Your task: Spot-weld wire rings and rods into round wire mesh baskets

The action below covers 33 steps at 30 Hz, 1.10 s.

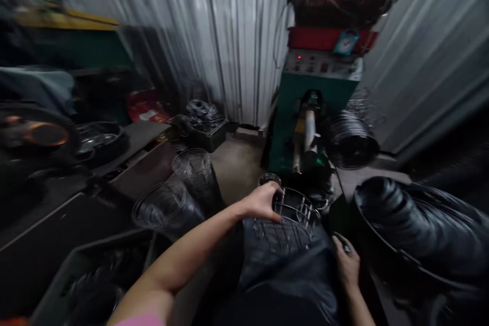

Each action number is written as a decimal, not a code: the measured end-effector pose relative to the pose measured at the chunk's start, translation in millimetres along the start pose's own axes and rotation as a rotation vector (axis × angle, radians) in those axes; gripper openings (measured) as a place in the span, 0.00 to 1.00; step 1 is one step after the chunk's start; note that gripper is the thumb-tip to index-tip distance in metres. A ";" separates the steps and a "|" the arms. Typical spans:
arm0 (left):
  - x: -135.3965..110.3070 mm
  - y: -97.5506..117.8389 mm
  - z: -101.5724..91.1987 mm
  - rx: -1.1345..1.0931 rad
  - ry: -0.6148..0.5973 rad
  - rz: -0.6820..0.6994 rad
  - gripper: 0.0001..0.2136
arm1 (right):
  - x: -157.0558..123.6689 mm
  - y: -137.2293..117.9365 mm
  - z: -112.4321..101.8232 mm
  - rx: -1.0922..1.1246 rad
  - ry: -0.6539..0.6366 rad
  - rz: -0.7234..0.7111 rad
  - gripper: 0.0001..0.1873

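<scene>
Wire guard [291,224] rests on my lap, on the dark cloth [294,277] over my knees, its open rim facing up, just short of the green machine [305,107] ahead of me. My left hand [263,201] is clamped on the guard's near-left rim, fingers curled over the top ring. My right hand [347,264] lies low on the right at the edge of the cloth, apart from the guard. The blur keeps me from telling whether its fingers are closed on anything. Left of my forearm, two stacks of wire pieces [168,209] lie tilted near the floor. On my right sits a pile of black hoops [405,214], and a bundle of dark wire rounds [349,140] hangs beside the machine.
</scene>
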<state>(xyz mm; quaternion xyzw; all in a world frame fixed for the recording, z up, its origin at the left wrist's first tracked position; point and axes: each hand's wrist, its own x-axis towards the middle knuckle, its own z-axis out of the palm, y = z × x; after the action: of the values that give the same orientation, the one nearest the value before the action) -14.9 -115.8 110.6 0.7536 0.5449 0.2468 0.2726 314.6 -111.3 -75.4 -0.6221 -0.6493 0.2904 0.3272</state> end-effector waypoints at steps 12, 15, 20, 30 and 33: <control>37.9 -3.5 46.7 0.354 0.211 0.123 0.31 | 44.5 -154.2 -33.8 0.062 -0.243 -0.152 0.13; 42.3 -6.5 56.0 0.354 0.214 0.117 0.30 | 59.5 -172.9 -20.0 0.017 -0.281 -0.119 0.13; 37.9 -13.2 47.6 0.292 0.195 0.075 0.31 | 44.2 -150.5 -30.9 0.014 -0.324 -0.218 0.12; 69.9 -50.9 71.9 -0.293 -0.560 -0.309 0.24 | -3.0 -47.4 -8.8 -0.273 -0.388 0.220 0.18; 80.2 -70.6 103.1 -0.376 -0.659 -0.462 0.22 | 0.8 -43.3 0.2 -0.220 -0.357 0.270 0.17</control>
<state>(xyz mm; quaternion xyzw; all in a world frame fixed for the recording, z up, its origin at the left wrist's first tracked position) 28.5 -35.6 -6.5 0.5877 0.5285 0.0206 0.6122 287.6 -113.0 -41.5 -0.6739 -0.6356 0.3642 0.0960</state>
